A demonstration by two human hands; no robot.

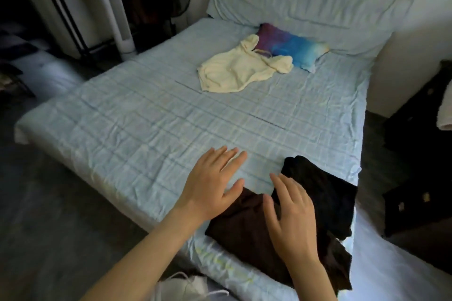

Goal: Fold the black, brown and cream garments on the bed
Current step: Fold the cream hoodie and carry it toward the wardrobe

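Both spread, holding nothing: our left grip (212, 186) over the bed (146, 117), right grip (291, 220) over the brown top (239, 227), black top (322, 193) just right, cream top (234, 71) far ahead.

Dim, cool light on the bed (146, 117), murky corners, wide-angle bowing at edges, soft overall blur.

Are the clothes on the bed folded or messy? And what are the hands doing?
cream garment: unfolded, crumpled, against the tie-dye pillow.
brown garment: bunched at the near edge of the bed.
black garment: roughly flat, overlapping the brown garment.
left hand: open, fingers spread over the bed.
right hand: open, fingers spread over the brown garment.
tie-dye pillow: lying flat.
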